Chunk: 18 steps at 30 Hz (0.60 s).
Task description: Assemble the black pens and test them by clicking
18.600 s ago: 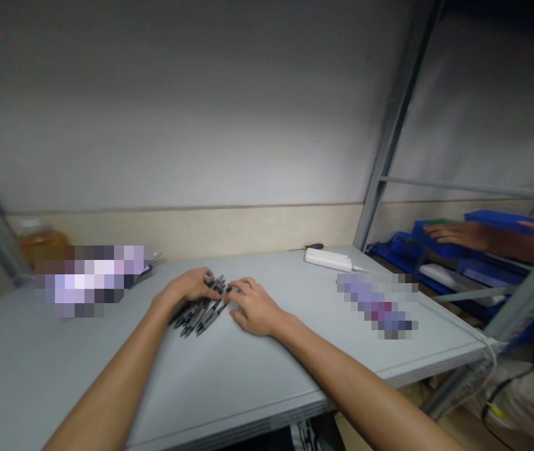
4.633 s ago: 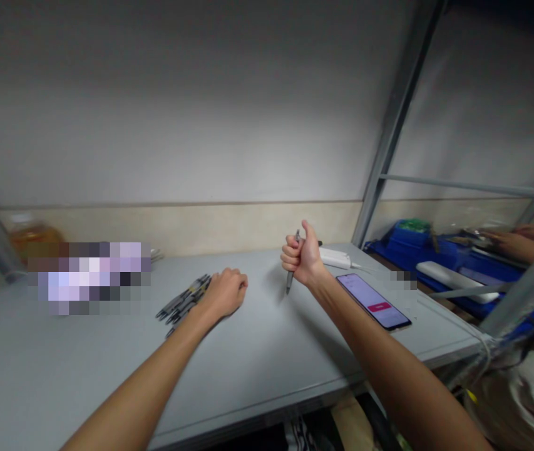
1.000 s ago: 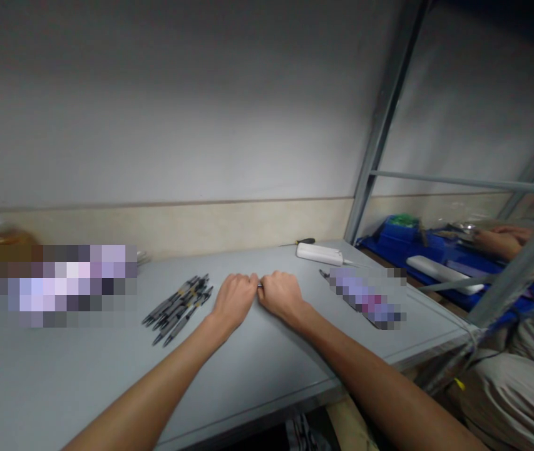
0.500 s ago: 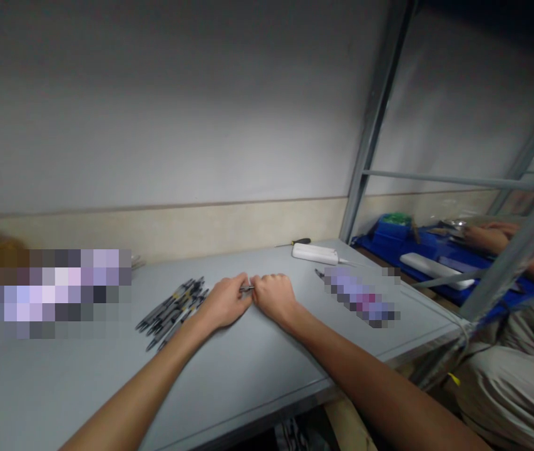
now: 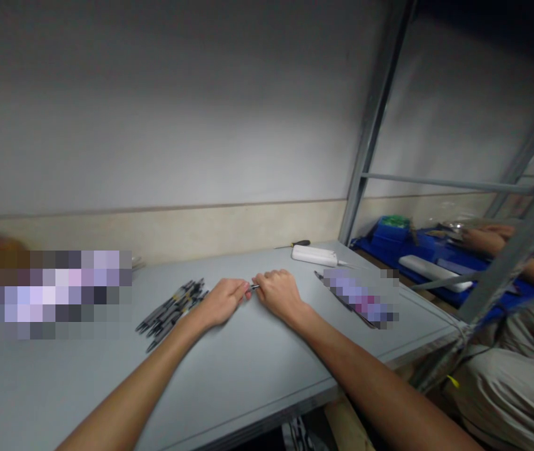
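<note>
Over the middle of the grey table, my two hands meet around one pen (image 5: pixel 255 287), of which only a short dark, shiny piece shows between them. My left hand (image 5: pixel 226 300) is closed on its left end, thumb and fingers pinched together. Curled fingers of my right hand (image 5: pixel 278 292) grip the other end and hide it. Just left of my left hand lies a loose pile of grey and black pens (image 5: pixel 173 310), several with yellowish bands, partly covered by my wrist.
Toward the back right lie a white power strip (image 5: pixel 314 255) and a screwdriver (image 5: pixel 300 243). Blurred-out items rest at left and right. A metal bed-frame post (image 5: pixel 370 138) rises at the table's right end. Beyond it, a co-worker's arms (image 5: pixel 492 241) reach over a blue surface.
My hands have shifted slightly: the left one is a little lower, and the right one's fingers are re-set on the pen. The pen pile looks unchanged.
</note>
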{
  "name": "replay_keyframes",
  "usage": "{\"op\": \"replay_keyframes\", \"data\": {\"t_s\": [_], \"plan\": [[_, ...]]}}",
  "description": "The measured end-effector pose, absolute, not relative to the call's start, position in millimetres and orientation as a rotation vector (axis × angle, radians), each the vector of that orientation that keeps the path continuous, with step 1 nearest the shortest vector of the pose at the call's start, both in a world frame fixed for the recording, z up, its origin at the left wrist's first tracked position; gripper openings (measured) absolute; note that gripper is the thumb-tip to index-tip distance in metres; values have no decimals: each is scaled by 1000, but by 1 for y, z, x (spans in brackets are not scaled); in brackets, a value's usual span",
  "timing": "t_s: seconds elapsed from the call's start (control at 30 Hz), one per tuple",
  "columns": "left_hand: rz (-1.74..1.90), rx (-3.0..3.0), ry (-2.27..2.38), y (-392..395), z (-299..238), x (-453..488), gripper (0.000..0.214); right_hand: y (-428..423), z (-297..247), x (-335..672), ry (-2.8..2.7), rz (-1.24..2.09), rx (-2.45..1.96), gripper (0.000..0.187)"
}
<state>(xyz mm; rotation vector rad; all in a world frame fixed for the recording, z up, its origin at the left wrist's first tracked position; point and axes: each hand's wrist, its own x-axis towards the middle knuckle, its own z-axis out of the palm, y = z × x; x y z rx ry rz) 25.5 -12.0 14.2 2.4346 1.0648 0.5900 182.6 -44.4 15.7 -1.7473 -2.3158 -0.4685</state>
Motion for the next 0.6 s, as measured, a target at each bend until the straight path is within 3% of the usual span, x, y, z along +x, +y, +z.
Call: {"op": "replay_keyframes", "data": {"t_s": [0.2, 0.33, 0.47, 0.6], "plan": [[766, 2450, 1102, -11, 18, 21, 33, -45, 12, 185, -2275, -571, -1544, 27], [945, 2535, 1082, -12, 19, 16, 23, -39, 8, 194, -2257, -464, -1456, 29], [982, 2667, 1091, -9, 17, 15, 25, -32, 5, 201, -2303, -300, -1338, 27], [935, 2730, 1135, -6, 14, 16, 29, -30, 6, 204, -2303, -352, -1277, 24]]}}
